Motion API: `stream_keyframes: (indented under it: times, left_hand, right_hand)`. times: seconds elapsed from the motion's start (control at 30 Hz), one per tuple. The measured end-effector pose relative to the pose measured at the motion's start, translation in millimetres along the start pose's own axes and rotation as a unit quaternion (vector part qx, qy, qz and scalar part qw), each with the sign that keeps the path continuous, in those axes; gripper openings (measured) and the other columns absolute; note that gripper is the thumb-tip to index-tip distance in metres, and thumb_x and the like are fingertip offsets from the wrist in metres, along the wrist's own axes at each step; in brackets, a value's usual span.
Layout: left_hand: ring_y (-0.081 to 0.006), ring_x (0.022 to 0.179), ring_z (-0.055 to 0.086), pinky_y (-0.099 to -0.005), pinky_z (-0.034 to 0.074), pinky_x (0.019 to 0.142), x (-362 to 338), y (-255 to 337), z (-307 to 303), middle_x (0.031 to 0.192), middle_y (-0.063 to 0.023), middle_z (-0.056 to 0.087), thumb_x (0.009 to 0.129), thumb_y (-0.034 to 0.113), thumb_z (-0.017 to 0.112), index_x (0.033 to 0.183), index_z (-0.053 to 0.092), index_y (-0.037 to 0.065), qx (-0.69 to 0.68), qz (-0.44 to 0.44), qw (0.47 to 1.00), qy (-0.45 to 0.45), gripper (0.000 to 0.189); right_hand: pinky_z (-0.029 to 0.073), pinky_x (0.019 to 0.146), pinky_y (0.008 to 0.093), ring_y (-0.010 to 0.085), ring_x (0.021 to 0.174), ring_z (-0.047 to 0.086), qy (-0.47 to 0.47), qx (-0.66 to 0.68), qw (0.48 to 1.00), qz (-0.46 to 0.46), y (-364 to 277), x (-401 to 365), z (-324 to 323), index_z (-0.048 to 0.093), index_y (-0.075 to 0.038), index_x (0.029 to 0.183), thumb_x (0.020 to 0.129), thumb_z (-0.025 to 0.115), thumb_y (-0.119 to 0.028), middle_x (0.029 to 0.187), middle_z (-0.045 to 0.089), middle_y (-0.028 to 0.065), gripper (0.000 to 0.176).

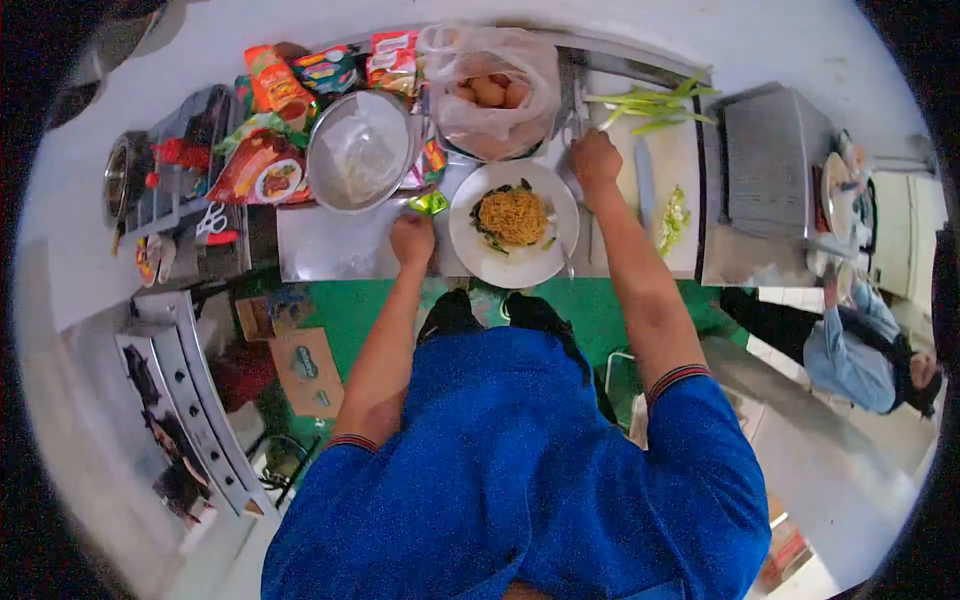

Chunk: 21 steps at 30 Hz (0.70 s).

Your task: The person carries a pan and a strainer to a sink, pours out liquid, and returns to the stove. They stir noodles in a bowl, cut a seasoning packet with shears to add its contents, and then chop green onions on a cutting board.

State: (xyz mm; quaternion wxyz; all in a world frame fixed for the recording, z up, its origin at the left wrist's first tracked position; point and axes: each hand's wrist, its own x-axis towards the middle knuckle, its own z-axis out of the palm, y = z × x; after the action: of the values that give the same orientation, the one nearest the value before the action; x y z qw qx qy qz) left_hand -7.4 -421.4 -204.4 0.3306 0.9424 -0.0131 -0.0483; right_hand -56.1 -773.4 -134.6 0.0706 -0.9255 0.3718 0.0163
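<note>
A white plate [466, 251] stands in front of me with a mound of fried noodles [512, 219] and dark green leaves. A fork [566, 251] rests on its right side. To the left of the plate, my left hand [411, 240] is closed beside a small shiny green packet [430, 203]; whether it holds anything is hidden. Up and right of the plate, my right hand [596, 160] is closed at the lower end of a slim metal utensil [577, 108], whose kind I cannot make out. A knife [645, 172] lies on the white cutting board [684, 235], right of that hand.
A metal bowl [318, 160], colourful food packets [272, 80] and a plastic bag [540, 50] of eggs [490, 92] line the back. Spring onions [650, 102] and chopped pieces [673, 222] lie on the board. A co-worker [850, 350] is at right.
</note>
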Motion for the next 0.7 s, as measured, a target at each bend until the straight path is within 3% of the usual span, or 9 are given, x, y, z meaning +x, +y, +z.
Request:
stream_keyframes:
  times: [0.23,0.3,0.33,0.4,0.43,0.5,0.53,0.6,0.7]
  left_hand:
    - [-0.0264,0.077,0.067,-0.0390,0.052,0.071,-51.4,11.9,-49.1,0.079,-0.0156,0.068,0.088,0.020,0.059,0.089,0.065,0.000,-0.076,-0.065,0.995,0.015,0.021]
    - [-0.0199,0.082,0.067,-0.0328,0.054,0.072,-61.7,9.2,-62.5,0.091,-0.0088,0.069,0.093,0.017,0.054,0.098,0.063,0.006,-0.515,-0.269,0.808,-0.093,0.015]
    - [-0.0199,0.082,0.067,-0.0328,0.054,0.072,-67.0,4.3,-64.6,0.091,-0.0088,0.069,0.093,0.017,0.054,0.098,0.063,0.006,-0.516,-0.270,0.808,-0.086,0.015]
    - [-0.0199,0.093,0.064,-0.0360,0.054,0.084,-70.8,-2.7,-68.1,0.104,-0.0067,0.065,0.092,0.013,0.058,0.106,0.057,0.006,-0.692,-0.238,0.673,-0.105,0.016]
    - [-0.0199,0.093,0.064,-0.0360,0.054,0.084,-73.2,5.4,-74.6,0.104,-0.0067,0.065,0.092,0.013,0.058,0.106,0.057,0.006,-0.694,-0.233,0.673,-0.100,0.016]
    - [-0.0197,0.094,0.062,-0.0373,0.053,0.085,-83.3,47.2,-91.9,0.102,-0.0064,0.065,0.091,0.013,0.060,0.104,0.058,0.008,-0.790,-0.211,0.568,-0.088,0.014]
    - [-0.0192,0.094,0.061,-0.0360,0.051,0.086,-88.1,62.9,-98.3,0.104,-0.0050,0.064,0.090,0.015,0.060,0.107,0.058,0.011,-0.804,-0.193,0.554,-0.099,0.017]
    - [-0.0178,0.092,0.061,-0.0349,0.050,0.085,-87.7,93.4,-103.5,0.105,-0.0049,0.063,0.091,0.015,0.058,0.110,0.057,0.010,-0.808,-0.167,0.552,-0.119,0.020]
    - [-0.0159,0.090,0.057,-0.0330,0.048,0.085,-76.3,125.1,-93.9,0.108,-0.0051,0.061,0.090,0.013,0.055,0.116,0.055,0.010,-0.826,-0.087,0.522,-0.195,0.026]
  right_hand:
    - [0.054,0.074,0.0464,0.0384,0.085,0.067,-0.013,0.039,0.998,-0.049,2.8,13.0,-2.3,0.068,-0.004,0.089,0.076,0.069,-0.036,0.092,0.068,0.0204,0.035]
    - [0.054,0.072,0.0472,0.0400,0.081,0.067,0.000,0.064,0.996,-0.067,10.6,19.6,-1.7,0.068,-0.001,0.089,0.075,0.069,-0.037,0.091,0.069,0.0205,0.038]
    - [0.054,0.072,0.0472,0.0400,0.081,0.067,-0.001,0.066,0.995,-0.073,19.7,27.6,6.7,0.068,-0.001,0.089,0.075,0.069,-0.037,0.091,0.069,0.0205,0.038]
    - [0.054,0.068,0.0423,0.0341,0.079,0.068,-0.107,0.128,0.985,-0.050,40.4,48.5,23.9,0.068,0.001,0.092,0.077,0.070,-0.034,0.087,0.069,0.0174,0.039]
    - [0.053,0.063,0.0375,0.0270,0.074,0.065,-0.113,0.218,0.968,-0.055,58.4,53.0,41.1,0.067,0.000,0.094,0.080,0.069,-0.034,0.084,0.068,0.0127,0.037]
    - [0.048,0.056,0.0285,0.0145,0.065,0.057,-0.091,0.387,0.908,-0.132,111.5,58.9,74.9,0.066,-0.002,0.096,0.084,0.068,-0.032,0.080,0.065,0.0046,0.032]
    - [0.044,0.052,0.0242,0.0090,0.061,0.051,-0.063,0.463,0.860,-0.204,131.9,55.0,81.1,0.066,-0.004,0.098,0.086,0.067,-0.031,0.079,0.063,0.0012,0.030]
    - [0.048,0.055,0.0314,0.0165,0.067,0.061,-0.182,0.563,0.803,0.074,87.3,-12.6,-34.9,0.065,-0.006,0.094,0.089,0.062,-0.021,0.078,0.066,0.0050,0.016]
    - [0.045,0.056,0.0257,0.0094,0.071,0.057,-0.217,0.565,0.793,0.073,73.3,-65.7,-99.8,0.065,-0.008,0.096,0.090,0.062,-0.024,0.079,0.064,-0.0004,0.018]
